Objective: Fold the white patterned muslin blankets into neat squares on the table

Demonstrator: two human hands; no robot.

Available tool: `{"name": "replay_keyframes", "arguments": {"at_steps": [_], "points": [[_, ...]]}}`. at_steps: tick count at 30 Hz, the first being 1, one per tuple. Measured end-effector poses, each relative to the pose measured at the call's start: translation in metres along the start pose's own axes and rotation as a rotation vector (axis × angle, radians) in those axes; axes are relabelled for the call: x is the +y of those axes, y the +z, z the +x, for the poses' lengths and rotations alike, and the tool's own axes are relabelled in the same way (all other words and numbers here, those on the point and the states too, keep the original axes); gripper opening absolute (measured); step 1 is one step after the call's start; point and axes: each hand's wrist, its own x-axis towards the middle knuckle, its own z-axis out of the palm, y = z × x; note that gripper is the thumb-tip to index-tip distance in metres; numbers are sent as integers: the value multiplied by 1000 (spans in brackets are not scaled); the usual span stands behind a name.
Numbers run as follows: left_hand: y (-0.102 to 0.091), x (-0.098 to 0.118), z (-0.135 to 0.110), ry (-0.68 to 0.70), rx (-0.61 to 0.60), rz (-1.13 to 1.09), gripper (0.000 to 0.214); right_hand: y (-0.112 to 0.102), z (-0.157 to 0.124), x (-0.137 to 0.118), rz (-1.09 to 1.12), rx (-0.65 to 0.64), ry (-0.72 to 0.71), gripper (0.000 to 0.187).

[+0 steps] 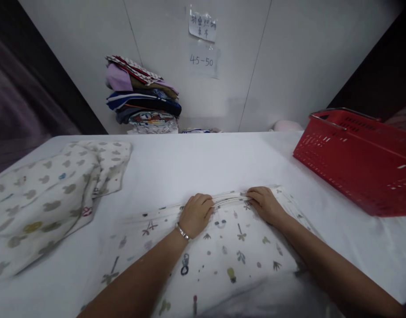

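Note:
In front of me a white cloth [222, 251] printed with small plants and shapes lies spread on the table, its far edge gathered in a few layers. My left hand [196, 214], with a silver bracelet at the wrist, is closed on that far edge near the middle. Farther right, my right hand [265, 204] pinches the same edge, fingers curled over it. The layered edge runs between both hands, slightly raised. The near part of the cloth is blurred and partly covered by my forearms.
A second printed cloth [53, 194] lies loosely folded on the left of the white table [203, 163]. On the right stands a red plastic basket [351, 163] with metal handles. Behind the table rises a stack of folded textiles [143, 97]; paper notes [203, 26] hang on the wall.

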Motion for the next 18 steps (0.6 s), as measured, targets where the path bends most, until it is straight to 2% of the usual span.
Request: {"name": "replay_keyframes", "arguments": {"at_steps": [9,13,18], "points": [[-9,6,2,-8,-14,35,11,-9,-3,-3,0,-24,-24,24],[-6,5,0,23,8,12,15,-11,1,-3,2,-67,6,27],[2,2,0,-74,9,60,18,-10,13,-5,-27,-163,51,27]]}}
